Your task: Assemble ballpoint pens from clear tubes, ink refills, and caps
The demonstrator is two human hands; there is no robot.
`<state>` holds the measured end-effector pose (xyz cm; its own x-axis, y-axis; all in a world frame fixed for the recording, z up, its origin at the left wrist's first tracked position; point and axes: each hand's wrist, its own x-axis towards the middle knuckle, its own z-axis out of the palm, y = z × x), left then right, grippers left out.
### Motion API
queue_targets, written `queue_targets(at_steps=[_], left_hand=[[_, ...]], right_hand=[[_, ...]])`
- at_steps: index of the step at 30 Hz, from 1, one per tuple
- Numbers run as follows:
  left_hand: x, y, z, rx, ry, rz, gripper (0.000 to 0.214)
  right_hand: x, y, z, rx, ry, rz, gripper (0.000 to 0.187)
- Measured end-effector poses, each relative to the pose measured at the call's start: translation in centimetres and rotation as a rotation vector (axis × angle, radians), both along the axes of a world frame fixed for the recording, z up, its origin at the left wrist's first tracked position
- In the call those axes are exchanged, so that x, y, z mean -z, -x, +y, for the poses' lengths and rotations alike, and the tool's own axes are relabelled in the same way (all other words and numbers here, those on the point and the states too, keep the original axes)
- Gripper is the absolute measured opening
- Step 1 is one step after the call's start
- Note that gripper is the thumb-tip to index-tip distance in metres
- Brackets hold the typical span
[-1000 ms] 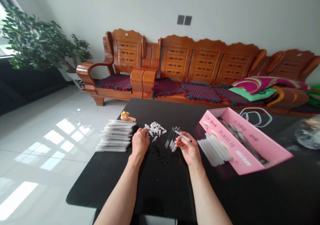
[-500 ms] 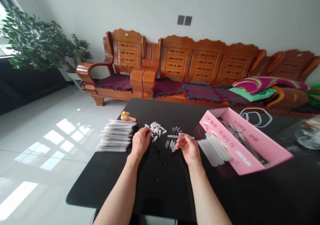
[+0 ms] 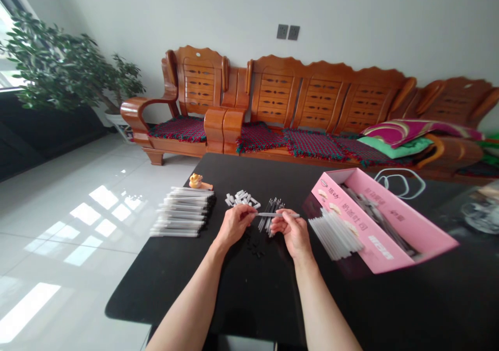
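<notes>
My right hand (image 3: 294,231) grips a slim translucent pen (image 3: 268,214) level over the table, its pointed end towards the left. At that tip the fingers of my left hand (image 3: 236,223) are pinched together; whatever they hold is hidden. Just behind my left hand lies a heap of small white caps (image 3: 244,197). Small black plugs (image 3: 255,248) are scattered between my forearms. Beneath the pen is a bunch of thin refills (image 3: 268,223) with dark ends. Several clear empty barrels (image 3: 336,235) lie beside my right hand.
Rows of white pens with black ends (image 3: 181,213) are stacked at the table's left edge, near a small yellow figurine (image 3: 198,181). On the right stands a pink box (image 3: 374,236) holding dark sticks. A white cable (image 3: 401,183) lies behind it. A wooden sofa (image 3: 280,91) lines the wall.
My left hand has moved right and nearer from the white caps to the pen's tip. My right hand still holds the pen, shifted slightly left.
</notes>
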<state>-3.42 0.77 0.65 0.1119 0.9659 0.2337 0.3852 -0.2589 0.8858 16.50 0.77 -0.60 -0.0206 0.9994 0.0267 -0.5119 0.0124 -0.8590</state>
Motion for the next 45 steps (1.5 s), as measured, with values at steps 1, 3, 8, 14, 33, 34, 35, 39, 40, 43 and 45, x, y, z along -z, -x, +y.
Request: queue_targets(at_steps=[1,3,8,14,33,34,35,39,40,43,45], left_hand=[[0.0,-0.1,0.0,0.007,0.002,0.005,0.022],[0.1,-0.2,0.0,0.015,0.001,0.012,0.023],[0.2,-0.2,0.1,0.007,-0.002,0.008,0.022],[0.2,-0.4,0.0,0.063,0.03,-0.038,0.023],[-0.7,-2.0,-0.9,0.1,-0.136,0.153,0.02],[-0.7,-2.1,-0.9,0.087,-0.169,0.177,0.02],[-0.7,-2.3,-1.0,0.074,-0.203,0.199,0.02],[-0.4,-2.8,-1.2,0.045,-0.336,0.259,0.024],[-0.3,-3.0,-1.2,0.046,-0.36,0.272,0.025],[-0.1,-3.3,-1.5,0.054,-0.4,0.323,0.027],[-0.2,-3.4,-1.5,0.052,-0.397,0.354,0.028]], right_hand=[[0.0,0.0,0.0,-0.001,0.001,-0.003,0.022],[0.1,0.0,0.0,-0.001,0.002,-0.006,0.023],[0.1,0.0,0.0,-0.004,0.005,-0.016,0.022],[0.0,0.1,-0.1,-0.018,0.012,-0.024,0.024],[0.4,-0.4,0.3,0.036,0.069,0.026,0.028],[0.6,-0.5,0.3,0.04,0.074,0.034,0.028],[0.7,-0.6,0.4,0.045,0.08,0.042,0.028],[1.0,-0.9,0.6,0.062,0.125,0.061,0.029],[1.0,-1.0,0.6,0.064,0.139,0.062,0.029],[1.1,-1.2,0.7,0.078,0.165,0.057,0.032],[1.2,-1.2,0.8,0.087,0.173,0.054,0.032]])
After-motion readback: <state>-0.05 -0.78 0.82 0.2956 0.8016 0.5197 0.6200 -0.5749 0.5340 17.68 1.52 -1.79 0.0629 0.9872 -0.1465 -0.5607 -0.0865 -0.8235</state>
